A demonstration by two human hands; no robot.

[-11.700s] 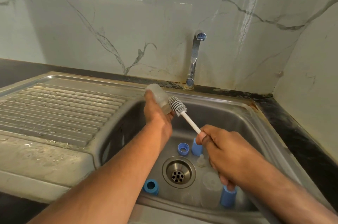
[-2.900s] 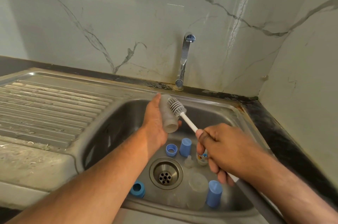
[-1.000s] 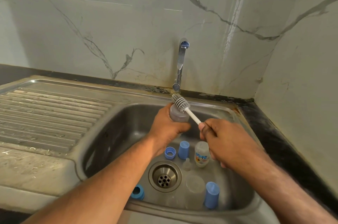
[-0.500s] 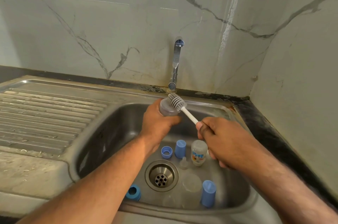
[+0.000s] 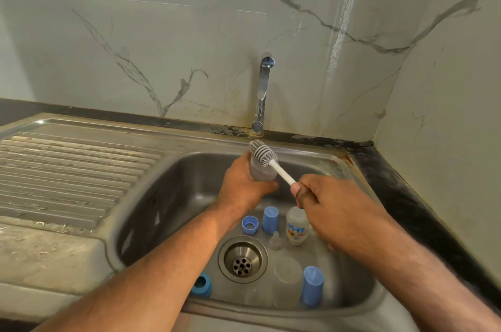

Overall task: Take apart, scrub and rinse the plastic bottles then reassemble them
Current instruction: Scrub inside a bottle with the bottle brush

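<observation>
My left hand (image 5: 242,185) grips a clear plastic bottle body (image 5: 260,171) over the back of the sink basin (image 5: 173,196). My right hand (image 5: 328,209) holds the white handle of a bottle brush (image 5: 262,153), whose grey bristle head lies against the bottle's outer far end. On the basin floor lie loose parts: a blue ring (image 5: 249,225), a blue cap (image 5: 270,219), a small printed bottle (image 5: 296,226), a clear teat (image 5: 275,240), a clear bottle body (image 5: 286,281), another blue cap (image 5: 312,285) and a blue ring (image 5: 202,284) at the near left.
A chrome tap (image 5: 263,93) rises from the back rim just behind the brush; no water runs. The drain (image 5: 242,259) sits mid-basin. A ribbed steel draining board (image 5: 67,169) spreads to the left. Marble walls close in behind and on the right, with a black counter strip (image 5: 406,196).
The brush head has stayed on the bottle's outside, shifting slightly along its far end. Earlier the bottle lay tilted with its mouth toward me; now my left hand holds it more upright.
</observation>
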